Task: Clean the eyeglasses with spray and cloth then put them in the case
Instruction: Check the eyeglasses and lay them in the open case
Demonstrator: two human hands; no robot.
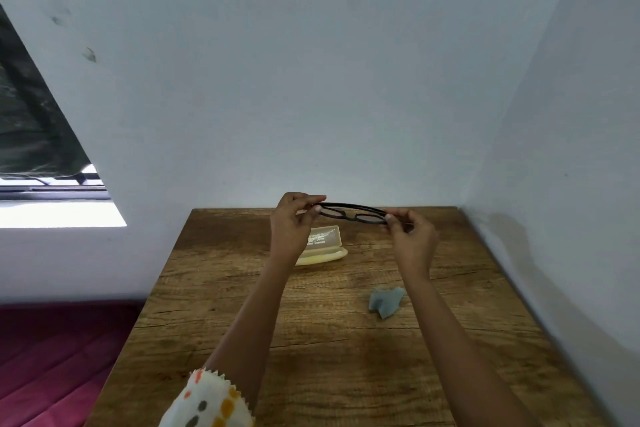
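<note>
Spotted sleeve (pixel 207 399) sat low at the left, both arms stretched over the table (pixel 311 357). Left hand (pixel 292 222) pinched one end of the glasses (pixel 353 213), right hand (pixel 412 239) pinched the other, fingers curled, frame held level in the air above the open case (pixel 325 246). Cloth (pixel 386 302) lay crumpled on the wood, nearer, to the right.

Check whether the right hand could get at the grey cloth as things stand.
Probably yes: the cloth lies uncovered on the table beside the right forearm. But the right hand pinches one end of the eyeglasses and must let go first; the left hand holds the other end.
</note>
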